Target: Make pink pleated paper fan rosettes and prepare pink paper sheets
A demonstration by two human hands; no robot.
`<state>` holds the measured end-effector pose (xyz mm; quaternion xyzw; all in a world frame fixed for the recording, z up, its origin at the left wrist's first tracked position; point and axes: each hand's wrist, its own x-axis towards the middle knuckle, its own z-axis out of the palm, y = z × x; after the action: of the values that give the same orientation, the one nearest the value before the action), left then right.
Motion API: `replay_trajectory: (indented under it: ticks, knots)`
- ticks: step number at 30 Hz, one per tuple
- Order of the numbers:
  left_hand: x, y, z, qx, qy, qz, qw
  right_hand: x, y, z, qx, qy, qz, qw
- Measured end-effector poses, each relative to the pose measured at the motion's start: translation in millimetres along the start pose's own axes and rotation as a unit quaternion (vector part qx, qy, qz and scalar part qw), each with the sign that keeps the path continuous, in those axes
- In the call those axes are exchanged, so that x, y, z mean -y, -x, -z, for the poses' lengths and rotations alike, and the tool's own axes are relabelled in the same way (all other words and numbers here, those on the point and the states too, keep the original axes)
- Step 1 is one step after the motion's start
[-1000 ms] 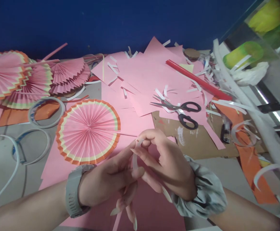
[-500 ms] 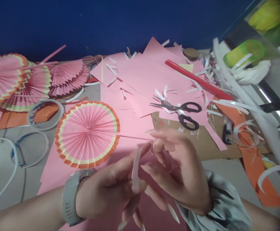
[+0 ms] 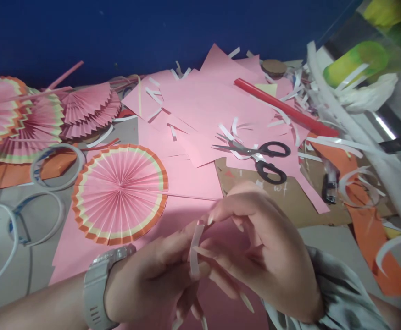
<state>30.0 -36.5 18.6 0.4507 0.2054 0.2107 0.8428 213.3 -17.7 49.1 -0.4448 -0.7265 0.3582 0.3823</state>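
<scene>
Strip (image 3: 197, 237) between left hand (image 3: 148, 277) and right hand (image 3: 267, 250), touching both.

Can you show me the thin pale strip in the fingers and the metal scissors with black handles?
Thin pale strip (image 3: 196, 237): head view, on its upper half.
Metal scissors with black handles (image 3: 250, 151): head view, near where the blades cross.

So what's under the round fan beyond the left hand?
Pink paper shows past the right and lower edges of the round fan; anything directly under its middle is covered and cannot be seen.
</scene>
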Motion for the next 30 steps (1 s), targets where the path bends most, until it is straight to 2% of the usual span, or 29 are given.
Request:
replay_trajectory:
  ticks: [3,9,14,22,30]
  knots:
    - [0.9,-0.5,-1.1,-0.009,0.013,-0.014,1.000,0.1,-0.3,-0.3,0.013,-0.001,-0.015,1.000]
    - [-0.3,-1.7,-1.8,-0.019,0.021,0.010,1.000,-0.4,-2.0,-1.6,0.009,-0.005,-0.039,0.999]
    - [0.4,-1.0,-1.7,-0.027,0.023,0.004,0.999,0.2,-3.6,-1.8,0.009,0.000,-0.027,1.000]
    - [1.2,0.0,-1.1,-0.043,0.013,0.045,0.998,1.9,-5.0,-2.1,-0.004,0.016,-0.022,1.000]
    - [1.6,-0.6,-2.8,-0.064,0.026,0.042,0.997,0.4,-7.4,-3.6,-0.015,-0.001,-0.017,1.000]
